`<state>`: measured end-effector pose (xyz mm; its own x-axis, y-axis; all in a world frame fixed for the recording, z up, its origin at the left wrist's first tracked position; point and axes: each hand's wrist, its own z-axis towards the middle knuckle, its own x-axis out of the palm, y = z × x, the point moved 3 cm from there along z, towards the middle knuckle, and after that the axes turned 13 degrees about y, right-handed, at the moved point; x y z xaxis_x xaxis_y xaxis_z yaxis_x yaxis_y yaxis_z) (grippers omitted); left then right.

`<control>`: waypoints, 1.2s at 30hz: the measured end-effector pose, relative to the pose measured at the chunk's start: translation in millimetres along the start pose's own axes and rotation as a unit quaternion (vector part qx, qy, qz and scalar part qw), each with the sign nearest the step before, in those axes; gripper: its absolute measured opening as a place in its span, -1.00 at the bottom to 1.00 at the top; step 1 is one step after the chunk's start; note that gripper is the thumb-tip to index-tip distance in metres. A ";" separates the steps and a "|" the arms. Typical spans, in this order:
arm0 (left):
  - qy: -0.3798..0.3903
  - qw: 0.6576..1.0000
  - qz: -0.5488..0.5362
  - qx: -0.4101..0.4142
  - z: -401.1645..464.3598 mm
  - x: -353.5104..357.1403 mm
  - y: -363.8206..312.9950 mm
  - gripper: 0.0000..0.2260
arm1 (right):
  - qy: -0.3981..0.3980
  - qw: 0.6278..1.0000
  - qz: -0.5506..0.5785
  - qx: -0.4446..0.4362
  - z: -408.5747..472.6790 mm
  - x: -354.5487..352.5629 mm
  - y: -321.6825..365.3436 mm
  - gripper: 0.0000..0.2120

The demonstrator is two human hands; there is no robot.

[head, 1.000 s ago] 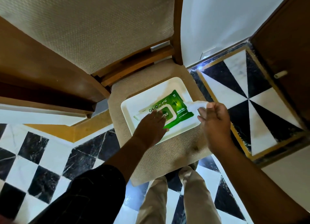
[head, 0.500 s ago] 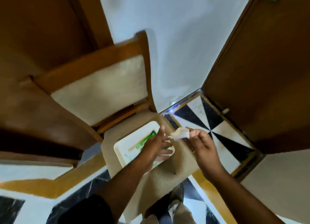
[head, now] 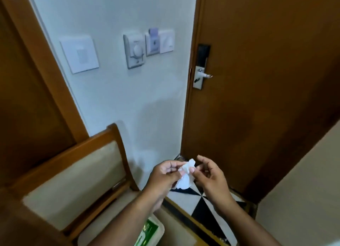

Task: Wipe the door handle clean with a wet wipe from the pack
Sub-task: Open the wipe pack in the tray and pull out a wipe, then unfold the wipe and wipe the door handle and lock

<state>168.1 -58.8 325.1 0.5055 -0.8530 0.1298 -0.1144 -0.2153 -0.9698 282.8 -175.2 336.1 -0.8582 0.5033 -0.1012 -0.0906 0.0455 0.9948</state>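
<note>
A crumpled white wet wipe [head: 185,177] is pinched between my left hand [head: 162,175] and my right hand [head: 209,175], held in front of me at waist height. The silver door handle [head: 204,74] sits on a metal lock plate on the brown wooden door [head: 266,98], well above and beyond my hands, untouched. The green wipe pack [head: 147,233] lies on a white tray [head: 160,231] on the chair seat, mostly hidden behind my left forearm.
A wooden chair with a beige padded back [head: 73,179] stands at the lower left against the white wall. Wall switches [head: 147,46] are mounted left of the door frame. Black-and-white floor tiles [head: 200,205] lie below my hands. A beige surface [head: 303,199] fills the lower right.
My head has lifted from the chair seat up to the door and its handle. My left hand left the pack and joined the right on the wipe, both raised away from the tray.
</note>
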 end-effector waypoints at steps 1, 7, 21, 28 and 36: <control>0.006 1.000 0.013 0.006 5.7 5.7 -7.4 -0.79 | 0.004 1.000 -0.022 -0.008 0.6 -10.0 5.6 -0.87; -0.032 0.999 -0.016 0.021 38.7 46.8 -35.5 -0.76 | -0.045 0.998 0.032 0.005 4.7 -77.7 16.6 -0.96; -0.104 0.988 -0.110 0.018 110.4 151.7 -58.6 -0.80 | -0.093 0.993 0.048 -0.060 43.6 -174.3 22.4 -0.82; -0.147 0.982 -0.109 0.054 146.0 139.2 -76.8 -0.84 | -0.154 0.964 0.218 -0.010 69.3 -182.5 12.1 -0.74; -0.126 0.982 -0.103 0.098 195.3 94.6 -115.1 -0.84 | -0.120 0.982 0.145 0.000 131.4 -193.4 42.7 -0.72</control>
<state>396.1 -21.8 408.7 0.6990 -0.6510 0.2958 0.1667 -0.2539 -0.9527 511.3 -157.2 399.0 -0.7035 0.6847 0.1903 0.1392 -0.1297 0.9817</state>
